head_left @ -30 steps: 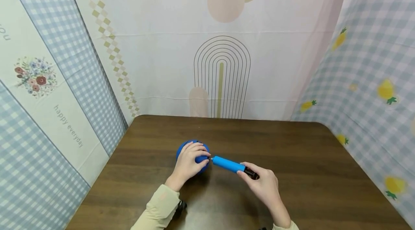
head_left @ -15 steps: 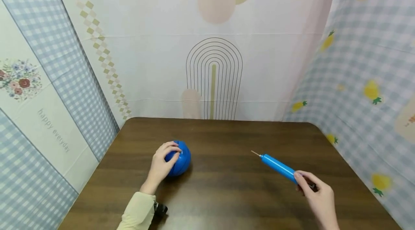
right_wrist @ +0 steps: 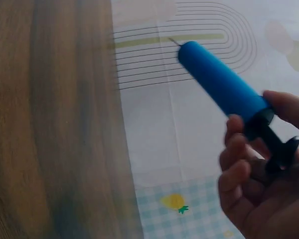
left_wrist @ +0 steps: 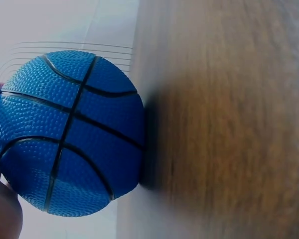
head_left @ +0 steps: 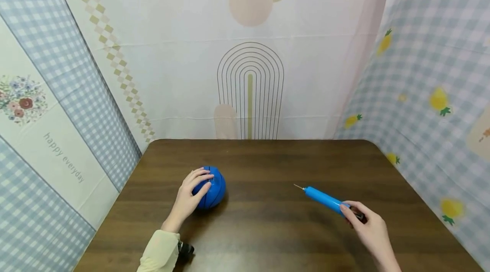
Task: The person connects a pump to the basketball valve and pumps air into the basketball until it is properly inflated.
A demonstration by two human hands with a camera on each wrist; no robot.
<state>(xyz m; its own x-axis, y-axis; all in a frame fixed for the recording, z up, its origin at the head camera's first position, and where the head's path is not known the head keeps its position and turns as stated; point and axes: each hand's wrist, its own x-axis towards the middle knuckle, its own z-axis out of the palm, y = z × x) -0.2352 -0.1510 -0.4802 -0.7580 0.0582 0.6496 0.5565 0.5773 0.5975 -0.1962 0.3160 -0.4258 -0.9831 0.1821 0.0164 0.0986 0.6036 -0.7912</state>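
A small blue basketball (head_left: 215, 193) with black seam lines sits on the table, left of centre in the head view. My left hand (head_left: 187, 195) holds it from the upper left, fingers over its top and thumb on the near side. The left wrist view shows the ball (left_wrist: 74, 139) large, with only fingertips at the left edge. On the right, my right hand (head_left: 369, 225) grips a blue ball pump (head_left: 323, 199) by its black handle end. Its thin needle points left, well apart from the ball. In the right wrist view, the black handle (right_wrist: 281, 154) of the pump lies within the fingers.
The brown wooden table (head_left: 252, 238) fills the lower part of the head view. A printed white cloth (head_left: 183, 84) hangs behind its far edge, with checked cloths at both sides. A black device (head_left: 185, 250) is at the left wrist.
The pump's needle has come away from the ball, and my right hand has carried the pump to the right. My left hand and the ball appear further left, partly as the view shifted.
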